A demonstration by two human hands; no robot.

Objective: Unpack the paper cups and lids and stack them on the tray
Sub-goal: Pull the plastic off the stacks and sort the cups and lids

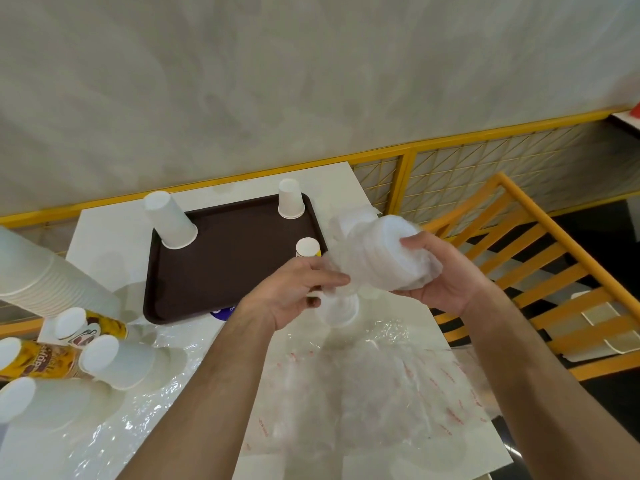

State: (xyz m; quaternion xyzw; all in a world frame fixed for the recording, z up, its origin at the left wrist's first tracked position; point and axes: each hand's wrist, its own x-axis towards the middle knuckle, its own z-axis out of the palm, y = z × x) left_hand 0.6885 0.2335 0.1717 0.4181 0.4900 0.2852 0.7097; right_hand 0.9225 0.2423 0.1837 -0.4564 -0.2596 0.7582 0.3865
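Note:
My right hand (438,271) grips a stack of white lids (388,251) wrapped in clear plastic, held above the table's right side. My left hand (298,289) pinches the plastic wrap at the stack's near end. A dark brown tray (221,271) lies behind my hands. On it stand upside-down paper cups: a tall white stack (169,220) at the far left corner, a small white cup (290,199) at the far right corner, and a yellow-printed cup (307,247) near the right rim.
Loose clear plastic bags (374,393) cover the near white table. A long stack of white cups (41,275) and several printed and white cups (104,355) lie at the left. A yellow wooden chair (540,271) stands to the right, with a yellow railing behind.

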